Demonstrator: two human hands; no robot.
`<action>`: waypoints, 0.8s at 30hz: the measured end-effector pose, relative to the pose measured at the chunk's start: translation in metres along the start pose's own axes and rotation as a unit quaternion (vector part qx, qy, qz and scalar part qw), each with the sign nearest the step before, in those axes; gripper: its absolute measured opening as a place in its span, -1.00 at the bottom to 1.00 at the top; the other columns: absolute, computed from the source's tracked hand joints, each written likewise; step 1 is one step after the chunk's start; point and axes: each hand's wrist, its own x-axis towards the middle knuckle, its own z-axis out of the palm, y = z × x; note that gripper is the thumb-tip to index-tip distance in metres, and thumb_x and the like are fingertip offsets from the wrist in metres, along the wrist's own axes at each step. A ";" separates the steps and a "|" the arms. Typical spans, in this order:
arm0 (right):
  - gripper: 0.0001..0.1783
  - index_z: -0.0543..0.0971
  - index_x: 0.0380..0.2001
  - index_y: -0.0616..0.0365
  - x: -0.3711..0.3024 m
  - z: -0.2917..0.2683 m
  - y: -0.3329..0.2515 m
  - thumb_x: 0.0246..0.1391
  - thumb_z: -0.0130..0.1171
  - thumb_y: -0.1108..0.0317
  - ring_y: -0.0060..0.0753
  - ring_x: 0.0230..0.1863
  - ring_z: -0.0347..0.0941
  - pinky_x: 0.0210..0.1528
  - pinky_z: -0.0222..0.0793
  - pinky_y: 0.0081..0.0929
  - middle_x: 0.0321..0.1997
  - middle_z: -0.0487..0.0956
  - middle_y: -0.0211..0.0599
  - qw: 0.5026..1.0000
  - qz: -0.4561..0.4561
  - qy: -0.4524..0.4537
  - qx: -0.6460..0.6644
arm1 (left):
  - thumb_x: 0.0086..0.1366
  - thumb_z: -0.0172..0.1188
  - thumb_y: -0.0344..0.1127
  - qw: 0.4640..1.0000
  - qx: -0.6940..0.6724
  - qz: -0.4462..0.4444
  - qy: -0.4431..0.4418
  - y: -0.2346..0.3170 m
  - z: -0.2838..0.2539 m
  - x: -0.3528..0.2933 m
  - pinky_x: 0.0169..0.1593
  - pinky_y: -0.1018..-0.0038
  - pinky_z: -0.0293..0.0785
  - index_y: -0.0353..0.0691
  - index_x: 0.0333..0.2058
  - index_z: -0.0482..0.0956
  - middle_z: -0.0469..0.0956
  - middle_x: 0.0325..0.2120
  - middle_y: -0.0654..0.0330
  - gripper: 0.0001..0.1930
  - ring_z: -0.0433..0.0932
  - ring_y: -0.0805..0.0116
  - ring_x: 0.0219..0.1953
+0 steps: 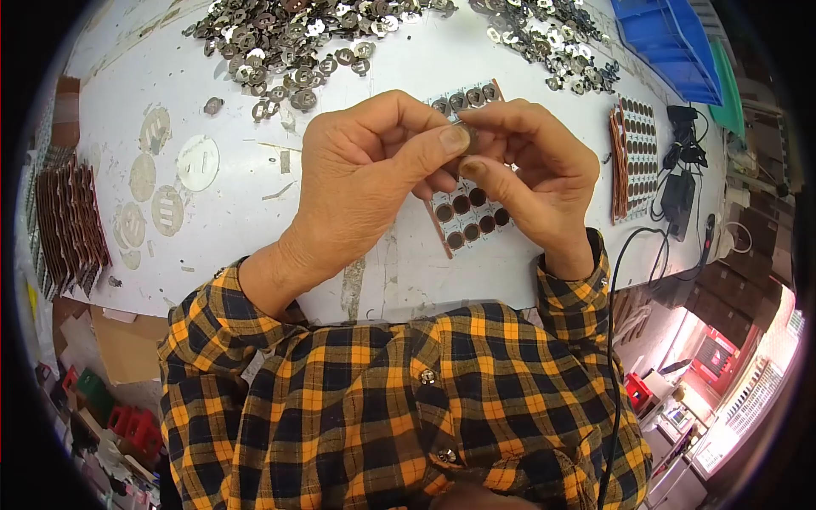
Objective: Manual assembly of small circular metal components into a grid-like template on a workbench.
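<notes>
My left hand (361, 174) pinches a small round metal piece (470, 138) between thumb and fingers. My right hand (544, 170) is closed around the other side of the same piece, its thumb just below it. Most of the piece is hidden by my fingertips. Beneath both hands lies a pale sheet (477, 242) with rows of round dark discs. Metal pieces sit on the discs of its far rows, while the near rows show bare dark discs. The middle of the sheet is covered by my hands.
A large heap of metal pieces (289, 42) lies at the far left, a smaller heap (565, 47) at the far right. Blue bins (667, 47) stand at the back right. Stacked disc sheets (633, 157), a black power adapter (677, 195) and more sheets (68, 221) flank the table.
</notes>
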 end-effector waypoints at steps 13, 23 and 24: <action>-0.74 0.64 -0.05 0.41 -0.002 0.007 -0.005 0.19 0.36 0.58 -0.72 -0.46 0.49 -0.49 0.38 -0.76 -0.31 0.64 -0.35 0.996 -0.005 0.075 -0.045 | 0.41 0.32 -0.26 0.999 0.014 -0.028 -0.017 0.003 -0.003 0.002 -0.30 0.62 0.55 -0.32 -0.13 0.67 0.71 -0.34 0.17 -0.77 0.69 0.50 -0.38; -0.83 0.58 -0.30 0.28 -0.002 0.005 -0.008 0.35 0.22 0.38 -0.74 -0.65 0.37 -0.65 0.23 -0.76 -0.54 0.54 -0.42 0.965 0.165 0.051 0.198 | 0.43 0.28 -0.39 0.956 0.249 0.149 -0.044 0.000 -0.005 0.003 -0.36 0.68 0.55 -0.34 -0.19 0.64 0.69 -0.38 0.20 -0.88 0.67 0.55 -0.39; -0.82 0.61 -0.29 0.26 -0.003 0.005 -0.008 0.37 0.23 0.36 -0.77 -0.63 0.40 -0.64 0.24 -0.79 -0.54 0.56 -0.46 0.959 0.168 0.049 0.224 | 0.43 0.28 -0.41 0.948 0.267 0.170 -0.040 0.000 -0.004 0.003 -0.35 0.67 0.56 -0.35 -0.18 0.63 0.69 -0.37 0.20 -0.88 0.67 0.54 -0.39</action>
